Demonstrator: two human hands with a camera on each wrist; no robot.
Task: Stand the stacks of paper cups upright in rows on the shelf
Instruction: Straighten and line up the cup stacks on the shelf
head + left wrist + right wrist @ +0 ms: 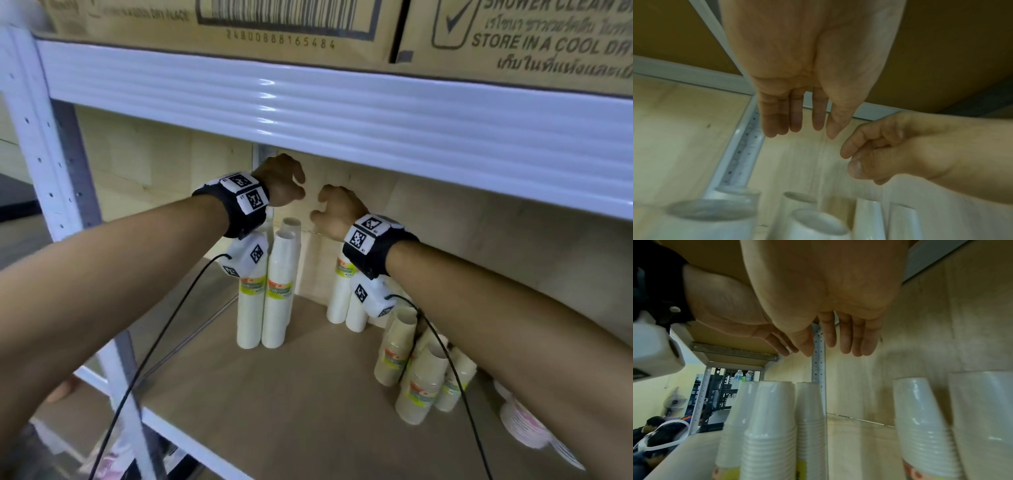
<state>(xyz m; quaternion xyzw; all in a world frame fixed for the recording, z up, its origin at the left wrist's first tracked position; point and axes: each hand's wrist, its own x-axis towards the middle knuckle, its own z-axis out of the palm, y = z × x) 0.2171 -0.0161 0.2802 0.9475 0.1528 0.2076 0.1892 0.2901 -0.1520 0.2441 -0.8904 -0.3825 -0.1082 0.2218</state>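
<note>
Two tall white paper cup stacks [277,291] stand upright side by side at the back left of the shelf board [274,394], with a third behind them. Another white pair [337,294] stands upright against the back wall. Several tan cup stacks [421,387] stand and lean together at the right. My left hand [284,181] hovers above the left stacks, its fingers [795,123] straight and holding nothing. My right hand [337,209] hangs just beside it with relaxed fingers [846,340], also empty. Cup tops [768,426] show below both wrists.
The white beam of the shelf above [342,113] runs close over my hands, with cardboard boxes [274,27] on it. A white post [44,137] stands at the left. A pink-printed stack [524,425] lies at the right front. Black cables [164,335] hang from my wrists.
</note>
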